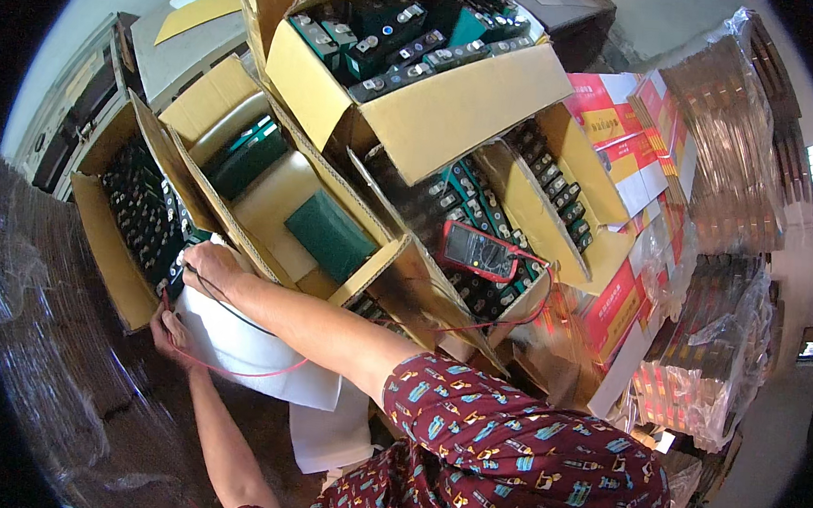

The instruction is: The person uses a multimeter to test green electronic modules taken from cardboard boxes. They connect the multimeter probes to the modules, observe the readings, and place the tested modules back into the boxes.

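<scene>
My left hand (172, 336) grips the red test probe (165, 300) at the near edge of an open carton (104, 235) packed with dark battery cells (136, 220). Just above it, my right hand (213, 270) pinches the black probe, mostly hidden in my fingers; its black lead (236, 305) trails back under my forearm. Both hands are by the terminals of a cell at the carton's right side; whether the tips touch metal is too small to tell. A red-framed digital multimeter (480, 251) rests on battery cells in another carton, its leads hanging to the right.
White foam sheeting (240, 348) bulges below my hands. An open carton (275, 176) holding green batteries (331, 235) stands right of them. Behind is a raised carton (457, 110) of batteries. Red printed boxes (615, 316) and plastic-wrapped stacks (720, 147) stand at right.
</scene>
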The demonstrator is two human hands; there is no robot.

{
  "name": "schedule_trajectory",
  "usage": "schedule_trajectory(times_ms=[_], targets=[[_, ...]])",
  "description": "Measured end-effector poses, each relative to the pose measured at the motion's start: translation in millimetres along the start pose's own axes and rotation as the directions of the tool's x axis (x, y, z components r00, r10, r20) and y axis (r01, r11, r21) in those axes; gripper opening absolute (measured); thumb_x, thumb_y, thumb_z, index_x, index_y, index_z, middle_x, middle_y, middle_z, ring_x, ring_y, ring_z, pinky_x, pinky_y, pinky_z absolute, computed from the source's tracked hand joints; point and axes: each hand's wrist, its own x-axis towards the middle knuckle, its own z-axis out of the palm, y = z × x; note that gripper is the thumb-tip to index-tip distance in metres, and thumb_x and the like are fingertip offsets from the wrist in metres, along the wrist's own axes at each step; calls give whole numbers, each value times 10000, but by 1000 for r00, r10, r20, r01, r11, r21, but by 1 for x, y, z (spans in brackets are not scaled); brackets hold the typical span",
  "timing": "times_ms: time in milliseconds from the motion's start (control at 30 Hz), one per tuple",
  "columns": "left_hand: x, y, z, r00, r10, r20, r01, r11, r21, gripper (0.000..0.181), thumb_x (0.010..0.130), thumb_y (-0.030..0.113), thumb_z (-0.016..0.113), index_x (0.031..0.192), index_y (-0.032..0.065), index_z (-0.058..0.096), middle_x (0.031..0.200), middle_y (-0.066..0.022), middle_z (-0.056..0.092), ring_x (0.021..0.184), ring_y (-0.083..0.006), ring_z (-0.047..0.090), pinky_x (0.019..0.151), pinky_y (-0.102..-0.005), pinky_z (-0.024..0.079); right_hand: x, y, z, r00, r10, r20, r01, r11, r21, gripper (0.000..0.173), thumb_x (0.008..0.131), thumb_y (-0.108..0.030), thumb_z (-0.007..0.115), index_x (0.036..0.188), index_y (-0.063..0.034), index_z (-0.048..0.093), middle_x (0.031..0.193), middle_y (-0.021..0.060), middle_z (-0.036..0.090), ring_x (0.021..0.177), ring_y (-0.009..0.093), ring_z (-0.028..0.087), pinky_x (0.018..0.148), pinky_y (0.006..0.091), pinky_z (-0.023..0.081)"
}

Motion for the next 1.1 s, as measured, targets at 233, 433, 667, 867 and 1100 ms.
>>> schedule_trajectory(times_ms=[233,433,667,867,1100], targets=[[2,0,-1,999,18,26,-18,999,-28,372,1072,255,498,1164,-55,682,1070,-136,716,921,-231,645,831,-356,517,2,4,3,1000,4,18,-4,1000,7,178,765,-180,654,781,-7,695,759,259,687,770,430,710,734,501,578],[-2,18,0,998,39,50,-42,998,55,360,1060,236,500,1150,-60,685,1054,-140,721,910,-235,644,810,-363,520,0,9,5,999,11,-35,-9,999,52,172,766,-189,679,789,-21,707,799,243,707,794,412,719,742,490,585],[-7,60,5,995,-86,-41,73,963,-261,331,1007,210,524,1167,-35,678,1053,-143,697,937,-233,642,876,-361,518,-1,-7,-5,945,186,268,-216,972,88,185,817,-191,710,778,-13,675,744,214,678,693,357,681,677,489,539],[11,88,15,994,-30,102,36,998,-52,255,948,37,628,1200,39,674,1135,-137,693,1022,-260,684,913,-381,536,3,13,-9,997,34,74,-44,988,146,246,911,-278,656,1056,-98,741,948,216,740,881,407,717,764,482,554],[-2,86,18,934,265,238,-281,959,35,518,786,-36,683,1284,67,584,1251,-181,646,1211,-417,596,1011,-479,525,-9,19,9,989,107,105,-128,966,224,321,964,-313,588,1022,-41,747,869,183,746,826,332,734,720,424,552]])
